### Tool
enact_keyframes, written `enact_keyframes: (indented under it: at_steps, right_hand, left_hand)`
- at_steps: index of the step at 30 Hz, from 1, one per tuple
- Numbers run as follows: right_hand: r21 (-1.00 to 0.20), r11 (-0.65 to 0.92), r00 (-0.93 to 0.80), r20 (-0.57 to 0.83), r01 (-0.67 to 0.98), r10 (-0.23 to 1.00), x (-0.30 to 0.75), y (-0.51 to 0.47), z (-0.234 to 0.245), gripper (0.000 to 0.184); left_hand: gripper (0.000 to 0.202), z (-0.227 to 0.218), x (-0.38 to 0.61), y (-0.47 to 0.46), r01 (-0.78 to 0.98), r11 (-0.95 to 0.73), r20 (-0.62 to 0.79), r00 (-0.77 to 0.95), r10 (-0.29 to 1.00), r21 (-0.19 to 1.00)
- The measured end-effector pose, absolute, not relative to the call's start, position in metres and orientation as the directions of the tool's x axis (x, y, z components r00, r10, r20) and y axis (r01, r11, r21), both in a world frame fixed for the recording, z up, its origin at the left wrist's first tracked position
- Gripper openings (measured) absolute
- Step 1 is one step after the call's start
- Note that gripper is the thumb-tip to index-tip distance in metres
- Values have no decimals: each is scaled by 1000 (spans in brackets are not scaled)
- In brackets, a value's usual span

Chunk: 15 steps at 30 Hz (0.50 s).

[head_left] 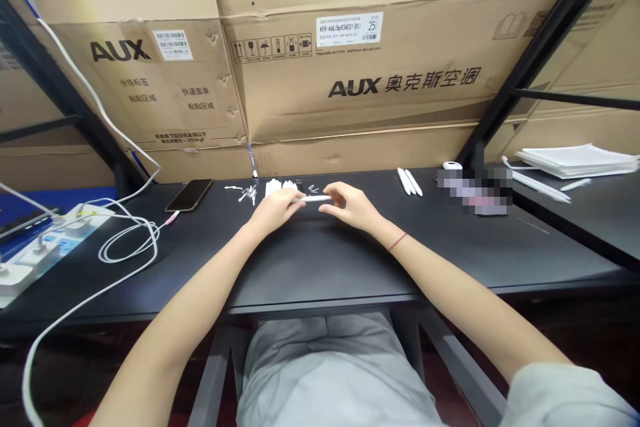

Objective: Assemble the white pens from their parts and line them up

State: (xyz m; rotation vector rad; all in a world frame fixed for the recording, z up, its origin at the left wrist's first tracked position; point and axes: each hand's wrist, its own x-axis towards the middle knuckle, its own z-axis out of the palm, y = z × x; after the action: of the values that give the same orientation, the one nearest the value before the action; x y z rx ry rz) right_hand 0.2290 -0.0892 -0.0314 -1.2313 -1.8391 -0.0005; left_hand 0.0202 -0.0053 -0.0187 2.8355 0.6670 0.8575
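Observation:
Both my hands reach out over the black table (310, 260) and meet at a thin white pen-like stick (315, 198). My left hand (275, 208) has its fingers closed on the stick's left end. My right hand (353, 205) pinches its right end. A red band circles my right wrist. Just behind the hands lie small white caps (279, 185) and several little metal and white parts (247, 192).
A dark phone (189, 194) lies left of the parts with a white cable (127, 243) coiled beside it. A power strip (45, 250) sits at the far left. Two white sticks (410, 181) lie to the right, a paper stack (580, 160) on the neighbouring table. Cardboard boxes (360, 80) form the back wall.

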Motion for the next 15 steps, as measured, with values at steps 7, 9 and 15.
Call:
enact_keyframes:
  at_steps: [7, 9, 15]
  right_hand:
    - [-410, 465, -82, 675, 785, 734, 225, -91, -32, 29]
    - [-385, 479, -107, 682, 788, 724, 224, -92, -32, 23]
    - [-318, 459, -132, 688, 830, 714, 224, -91, -35, 29]
  left_hand:
    - [22, -17, 20, -5, 368, -902, 486, 760, 431, 225]
    - [22, -16, 20, -6, 372, -902, 488, 759, 432, 220]
    - [21, -16, 19, -8, 384, -902, 496, 755, 429, 195]
